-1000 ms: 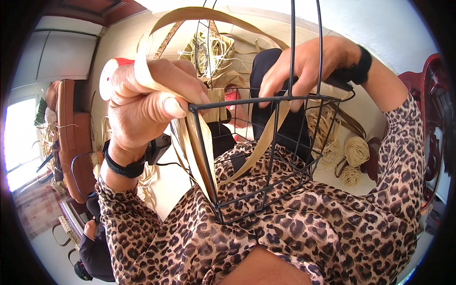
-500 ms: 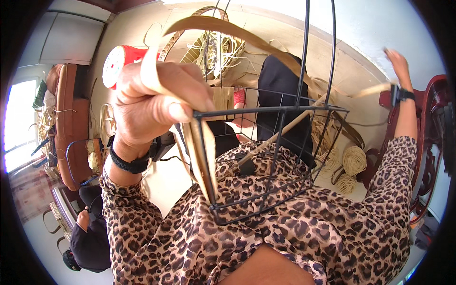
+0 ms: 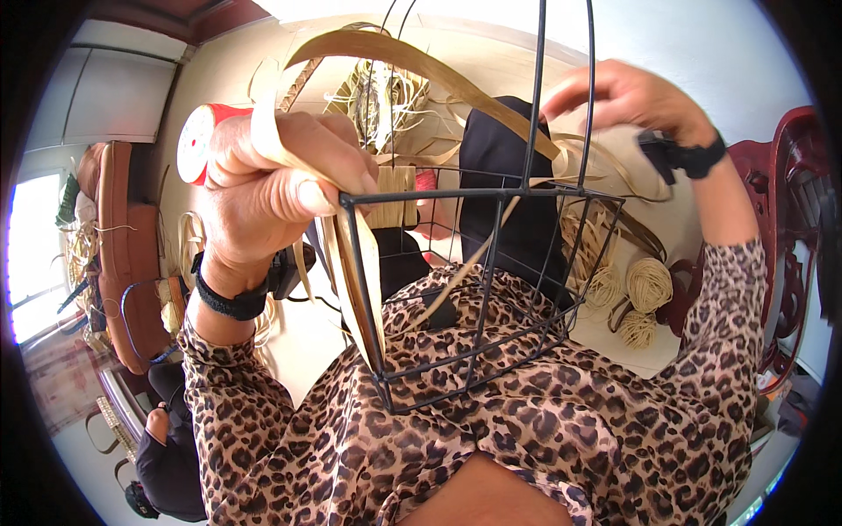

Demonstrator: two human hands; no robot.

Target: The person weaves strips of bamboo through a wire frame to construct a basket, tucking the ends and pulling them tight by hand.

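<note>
Head view. A black wire frame (image 3: 491, 289), box-shaped below with long rods rising past the top edge, fills the centre; its lower corner rests against the person's leopard-print lap at 6 o'clock. The frame's long axis runs from 6 toward 12 o'clock, with the box's open face turned up toward the camera.

The left hand (image 3: 272, 193), at 9 o'clock from the frame, is closed in a fist at the frame's upper left corner, thumb pressed over a flat tan strip (image 3: 421, 66) and pinning it to the wire. From the fist the strip arches up and across toward 1 o'clock, while its other lengths hang folded down along the frame's left upright.

The right hand (image 3: 627, 96), at 1 o'clock, is loosely curled with its fingertips pinched near the far end of the strip; motion blur leaves the exact contact unclear.

Open room lies inside the frame and between the two hands. A red spool (image 3: 200, 140) sits just behind the left fist. Pale cord bundles (image 3: 645, 289) lie on the light floor at 3 o'clock, and a dark wooden chair (image 3: 794, 228) stands at the right rim.
</note>
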